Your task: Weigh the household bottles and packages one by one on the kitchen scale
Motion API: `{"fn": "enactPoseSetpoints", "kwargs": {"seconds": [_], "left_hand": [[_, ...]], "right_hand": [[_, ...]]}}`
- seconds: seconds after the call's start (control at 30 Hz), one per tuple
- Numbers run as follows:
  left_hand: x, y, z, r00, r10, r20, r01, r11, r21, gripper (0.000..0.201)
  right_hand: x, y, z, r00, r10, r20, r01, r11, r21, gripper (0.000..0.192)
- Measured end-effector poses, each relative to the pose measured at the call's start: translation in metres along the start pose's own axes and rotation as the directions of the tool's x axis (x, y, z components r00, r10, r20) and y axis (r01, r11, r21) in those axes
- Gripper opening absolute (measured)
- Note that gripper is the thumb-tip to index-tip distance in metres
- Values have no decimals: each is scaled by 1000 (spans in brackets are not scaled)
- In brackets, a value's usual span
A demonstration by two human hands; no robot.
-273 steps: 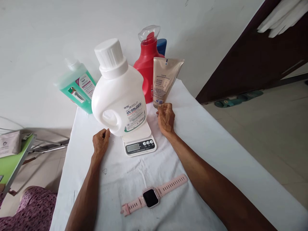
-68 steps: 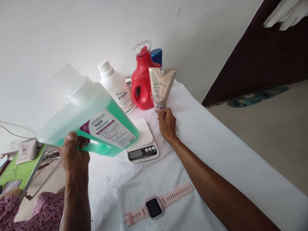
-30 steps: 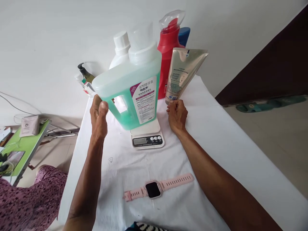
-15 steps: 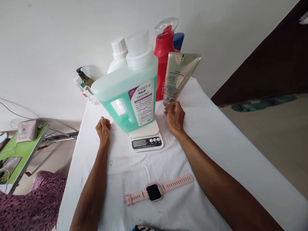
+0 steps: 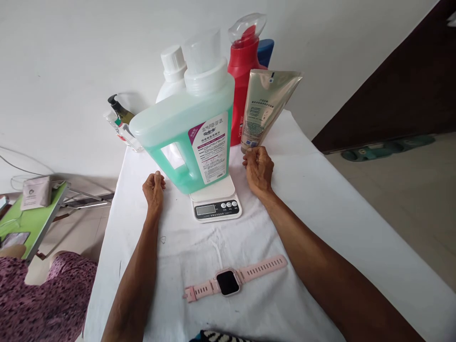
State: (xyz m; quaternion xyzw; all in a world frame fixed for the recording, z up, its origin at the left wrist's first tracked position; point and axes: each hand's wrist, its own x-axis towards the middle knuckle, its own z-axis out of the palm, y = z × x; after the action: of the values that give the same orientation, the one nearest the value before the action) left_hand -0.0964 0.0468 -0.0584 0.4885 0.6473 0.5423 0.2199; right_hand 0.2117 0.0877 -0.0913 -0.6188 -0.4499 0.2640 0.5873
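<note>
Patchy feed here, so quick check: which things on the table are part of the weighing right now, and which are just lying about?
In use:
- green jug, standing on the scale
- left hand, loosely closed, empty, beside the jug
- right hand, closed, at the foot of the beige tube

Lying about:
- pink watch
- white bottle
- red bottle
- pump bottle

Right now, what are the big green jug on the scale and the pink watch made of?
The green jug looks like cloudy, see-through plastic: the green liquid shows through its walls. The pink watch seems to have a soft, matte rubbery strap with rows of holes, and a glossy black face, glass or plastic.
</note>
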Motion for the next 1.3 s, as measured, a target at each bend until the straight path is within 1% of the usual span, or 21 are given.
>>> {"fn": "enactPoseSetpoints", "kwargs": {"seconds": [0.3, 0.57, 0.77, 1.0, 1.17, 1.23, 1.3], "left_hand": [[0, 0, -2, 999, 14, 31, -16, 998, 61, 45], [0, 1, 0, 999, 7, 38, -11, 996, 90, 36], [0, 2, 0, 999, 11, 45, -16, 994, 110, 35], [2, -3, -1, 999, 15, 52, -22, 991, 132, 36], [0, -2, -1, 998, 22, 58, -28, 996, 90, 41], [-1, 3, -2, 999, 16, 39, -17, 1000, 4, 47], [0, 14, -4, 999, 36, 15, -34, 993, -116, 51]], "right_hand": [[0, 0, 0, 1000, -9, 12, 9, 999, 31, 29], [1, 1, 1, 1000, -22, 13, 22, 999, 32, 35], [1, 3, 2, 1000, -20, 1, 20, 1000, 15, 33], [1, 3, 3, 1000, -30, -7, 30, 999, 32, 35], [1, 3, 2, 1000, -19, -4, 20, 999, 46, 35], [0, 1, 1, 1000, 11, 0, -11, 999, 47, 34], [-2, -4, -1, 998, 64, 15, -65, 996, 58, 33]]}}
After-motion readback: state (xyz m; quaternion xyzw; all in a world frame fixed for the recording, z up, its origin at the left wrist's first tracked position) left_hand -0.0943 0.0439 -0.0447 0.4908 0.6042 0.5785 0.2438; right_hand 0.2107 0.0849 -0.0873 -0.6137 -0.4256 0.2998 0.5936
